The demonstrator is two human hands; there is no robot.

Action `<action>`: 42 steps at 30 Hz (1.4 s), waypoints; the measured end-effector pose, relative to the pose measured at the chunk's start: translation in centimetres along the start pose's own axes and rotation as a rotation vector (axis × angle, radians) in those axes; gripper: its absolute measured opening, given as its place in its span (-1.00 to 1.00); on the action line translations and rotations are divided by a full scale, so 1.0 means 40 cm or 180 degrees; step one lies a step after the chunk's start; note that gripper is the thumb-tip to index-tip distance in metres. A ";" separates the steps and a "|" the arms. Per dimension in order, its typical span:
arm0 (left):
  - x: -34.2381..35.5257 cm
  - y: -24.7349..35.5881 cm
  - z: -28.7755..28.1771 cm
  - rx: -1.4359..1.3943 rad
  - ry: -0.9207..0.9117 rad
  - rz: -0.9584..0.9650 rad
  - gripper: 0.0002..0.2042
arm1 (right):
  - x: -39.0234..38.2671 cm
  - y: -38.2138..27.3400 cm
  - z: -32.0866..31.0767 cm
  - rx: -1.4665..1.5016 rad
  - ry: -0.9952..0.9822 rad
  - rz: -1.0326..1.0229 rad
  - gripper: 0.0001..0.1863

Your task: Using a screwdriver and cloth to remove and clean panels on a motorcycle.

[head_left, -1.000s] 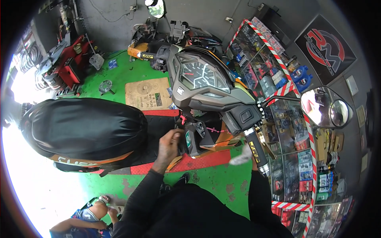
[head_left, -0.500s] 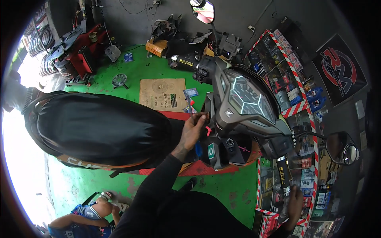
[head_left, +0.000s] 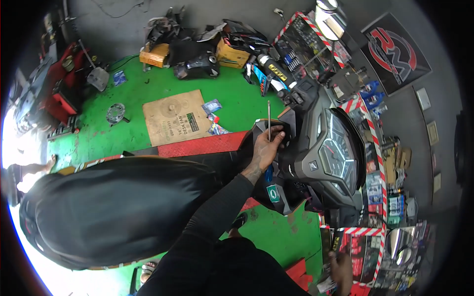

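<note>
Lower right, the right hand (head_left: pixel 341 274) is blurred near the handlebar (head_left: pixel 336 240); its grip I can't tell. Mid-frame, the left hand (head_left: pixel 264 153) has its grip curled round a thin metal shaft (head_left: pixel 269 112), unseen a moment ago. Just past it, the scooter dash (head_left: pixel 333 153) has swung round, seemingly giving that hand more room.

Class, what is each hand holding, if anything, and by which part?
The left hand holds a slim metal rod by its lower visible part. The right hand is blurred; whether it holds anything cannot be told.

A scooter (head_left: pixel 182 185), loose bike panels (head_left: pixel 197 65) and a stocked display case (head_left: pixel 363 231) mark a motorcycle workshop.
</note>
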State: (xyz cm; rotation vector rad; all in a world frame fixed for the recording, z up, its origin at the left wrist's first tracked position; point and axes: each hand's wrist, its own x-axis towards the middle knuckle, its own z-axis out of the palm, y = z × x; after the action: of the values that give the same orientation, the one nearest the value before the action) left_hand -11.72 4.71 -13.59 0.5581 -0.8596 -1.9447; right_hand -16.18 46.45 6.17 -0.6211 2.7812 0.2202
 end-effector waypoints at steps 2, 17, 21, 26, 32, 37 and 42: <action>0.023 -0.011 0.008 -0.0004 -0.0178 -0.0082 -0.72 | -0.079 -0.085 0.017 -0.0224 -0.0062 -0.0307 -0.32; 0.078 -0.034 -0.007 0.0412 -0.0972 -0.0408 -0.78 | -0.202 -0.468 -0.125 0.3470 -0.0161 -0.1545 -0.52; 0.086 -0.022 -0.025 0.0386 -0.0981 -0.0469 -0.79 | 0.007 -0.609 -0.241 0.2087 0.3032 -0.0867 -0.74; 0.070 -0.016 -0.028 0.0801 -0.1073 -0.0284 -0.82 | 0.383 -0.473 -0.527 0.3553 0.2284 -0.1542 -0.71; 0.050 0.062 0.041 0.1475 -0.1269 0.0306 -0.69 | 0.728 -0.272 -0.477 0.0995 0.0673 -0.1684 -0.72; 0.076 0.094 -0.023 0.1914 -0.1105 0.0499 -0.54 | 0.735 -0.475 -0.333 0.0453 0.0646 -0.1835 -0.64; 0.086 0.096 -0.025 0.1403 -0.1205 0.1112 -0.66 | 0.786 -0.565 -0.237 0.0359 0.0315 -0.2023 -0.64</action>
State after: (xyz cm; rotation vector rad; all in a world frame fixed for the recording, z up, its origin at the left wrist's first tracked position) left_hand -10.55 0.04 -11.47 0.2608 -1.5379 -1.5628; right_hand -35.86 11.89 3.65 -1.4598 2.4985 -0.1041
